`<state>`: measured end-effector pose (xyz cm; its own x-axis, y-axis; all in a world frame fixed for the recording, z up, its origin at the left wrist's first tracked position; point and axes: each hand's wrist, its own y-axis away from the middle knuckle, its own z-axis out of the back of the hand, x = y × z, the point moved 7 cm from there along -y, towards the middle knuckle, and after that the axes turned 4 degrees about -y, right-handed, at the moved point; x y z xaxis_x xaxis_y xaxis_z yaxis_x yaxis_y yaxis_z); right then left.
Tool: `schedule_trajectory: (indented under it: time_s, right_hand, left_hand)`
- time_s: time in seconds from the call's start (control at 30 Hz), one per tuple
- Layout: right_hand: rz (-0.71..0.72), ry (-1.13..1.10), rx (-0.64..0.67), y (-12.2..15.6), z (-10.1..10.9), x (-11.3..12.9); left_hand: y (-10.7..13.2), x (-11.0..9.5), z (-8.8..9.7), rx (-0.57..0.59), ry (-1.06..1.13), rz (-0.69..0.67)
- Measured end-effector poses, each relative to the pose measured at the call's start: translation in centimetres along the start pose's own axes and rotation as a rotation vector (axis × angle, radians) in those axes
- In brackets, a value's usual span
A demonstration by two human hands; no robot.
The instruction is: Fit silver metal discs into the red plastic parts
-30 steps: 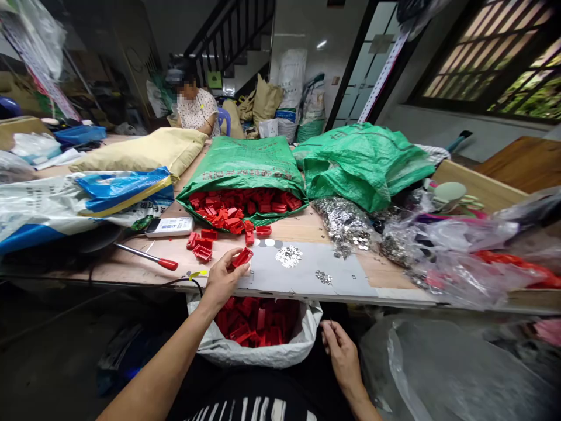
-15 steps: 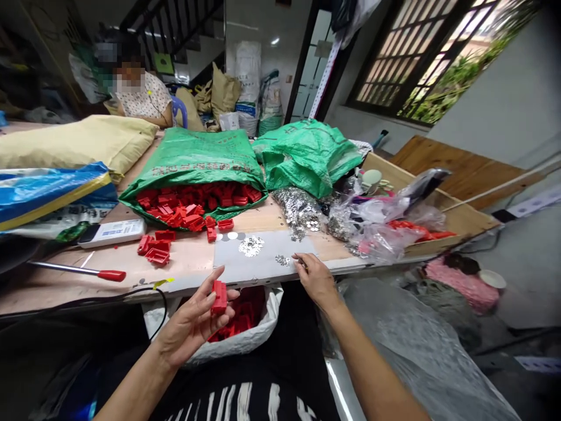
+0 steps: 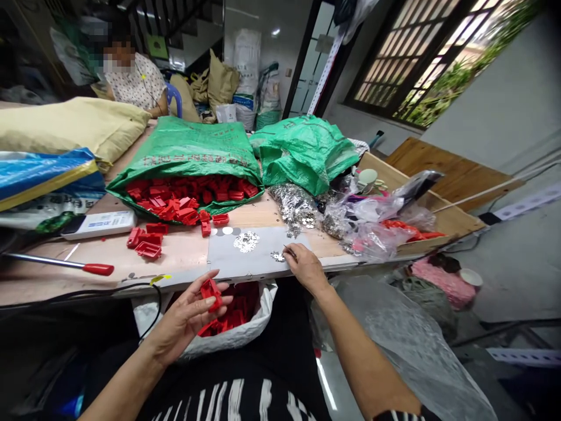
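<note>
My left hand (image 3: 186, 316) holds a small red plastic part (image 3: 210, 292) in its fingertips, just above a white sack of red parts (image 3: 236, 330) on my lap. My right hand (image 3: 304, 268) rests at the table's near edge, its fingers pinched on a thin metal piece beside a small heap of silver pieces (image 3: 277, 255) on a grey sheet (image 3: 258, 257). A second silver heap (image 3: 246, 241) lies further left on the sheet. Loose red parts (image 3: 146, 242) lie on the table.
An open green sack (image 3: 193, 164) spills red parts. A second green sack (image 3: 307, 149), clear bags of silver pieces (image 3: 302, 207), a red-handled screwdriver (image 3: 61, 265) and a white power strip (image 3: 99, 223) lie on the wooden table. Another person (image 3: 131, 79) sits at the far end.
My left hand lifted the red part off the table and brought it down over the sack. My right hand rose from my lap to the silver pieces. The view swung right.
</note>
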<state>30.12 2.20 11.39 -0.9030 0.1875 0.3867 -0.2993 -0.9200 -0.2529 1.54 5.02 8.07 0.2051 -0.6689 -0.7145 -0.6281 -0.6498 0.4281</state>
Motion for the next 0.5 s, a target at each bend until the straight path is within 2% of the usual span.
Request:
schedule_trajectory:
  time_s: [0.13, 0.3, 0.4, 0.5]
  right_hand:
    - [-0.032, 0.052, -0.035, -0.5, 0.4, -0.4]
    - [-0.003, 0.030, -0.097, -1.2, 1.3, -0.7]
    - [0.010, -0.074, -0.165, -1.5, 2.4, -0.2]
    - [-0.016, -0.273, -0.188, -1.1, 3.1, 1.4]
  left_hand:
    - [-0.1, 0.0, 0.1, 0.020, 0.036, -0.035]
    - [-0.5, -0.2, 0.5, -0.023, -0.064, -0.156]
    - [-0.5, -0.9, 1.1, -0.084, -0.232, -0.285]
    - [-0.1, -1.7, 1.7, -0.186, -0.532, -0.445]
